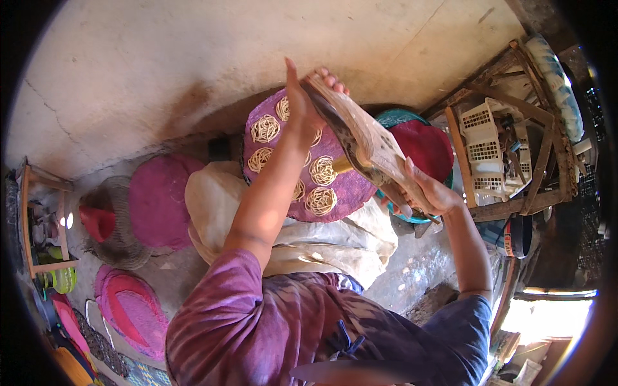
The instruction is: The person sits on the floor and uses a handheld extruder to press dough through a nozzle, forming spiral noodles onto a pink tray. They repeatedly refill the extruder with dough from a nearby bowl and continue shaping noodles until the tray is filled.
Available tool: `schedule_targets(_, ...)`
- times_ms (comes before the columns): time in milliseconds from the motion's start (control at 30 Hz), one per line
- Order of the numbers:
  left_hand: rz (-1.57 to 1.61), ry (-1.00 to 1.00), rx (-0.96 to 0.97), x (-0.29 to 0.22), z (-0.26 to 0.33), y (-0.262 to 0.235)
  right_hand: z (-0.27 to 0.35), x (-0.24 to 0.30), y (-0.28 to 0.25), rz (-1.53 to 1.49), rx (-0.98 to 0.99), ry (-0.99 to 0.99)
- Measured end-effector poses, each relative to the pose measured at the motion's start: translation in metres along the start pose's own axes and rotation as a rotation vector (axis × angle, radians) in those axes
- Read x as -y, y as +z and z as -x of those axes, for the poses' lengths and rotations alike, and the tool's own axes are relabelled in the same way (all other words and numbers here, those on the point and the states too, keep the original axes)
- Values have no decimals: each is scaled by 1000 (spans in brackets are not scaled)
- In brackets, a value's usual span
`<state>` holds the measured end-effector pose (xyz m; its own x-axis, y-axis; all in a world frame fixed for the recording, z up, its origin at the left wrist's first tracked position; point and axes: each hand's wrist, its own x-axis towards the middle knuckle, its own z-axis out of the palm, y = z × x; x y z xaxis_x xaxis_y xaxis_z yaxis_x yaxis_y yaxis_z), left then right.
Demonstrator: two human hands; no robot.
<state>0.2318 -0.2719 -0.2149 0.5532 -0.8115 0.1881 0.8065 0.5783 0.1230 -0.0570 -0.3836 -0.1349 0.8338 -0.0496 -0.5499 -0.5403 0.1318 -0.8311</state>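
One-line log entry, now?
left hand, right hand: gripping long brown wooden tool | beneath: pale coiled strand nests on round purple cloth

1. On the right, a white crate point(484, 151) is being enclosed by a wooden frame point(542, 164).
2. Just below, a dark bucket point(519, 237) is being partly covered by that frame.
3. Over left now, a red cloth point(96, 223) is being borne by a woven round point(129, 243).
4. Below it, a pink oval piece point(134, 313) is being marked by a darker band.
5. And up top, the pale wall point(193, 58) is being lined by a crack!
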Motion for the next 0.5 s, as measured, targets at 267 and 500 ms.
schedule_targets(267,232,-45,60,50,-1,-42,15,-13,7,158,-242,146)
schedule_targets(500,163,-49,-96,57,7,-12,38,14,17,266,-245,156)
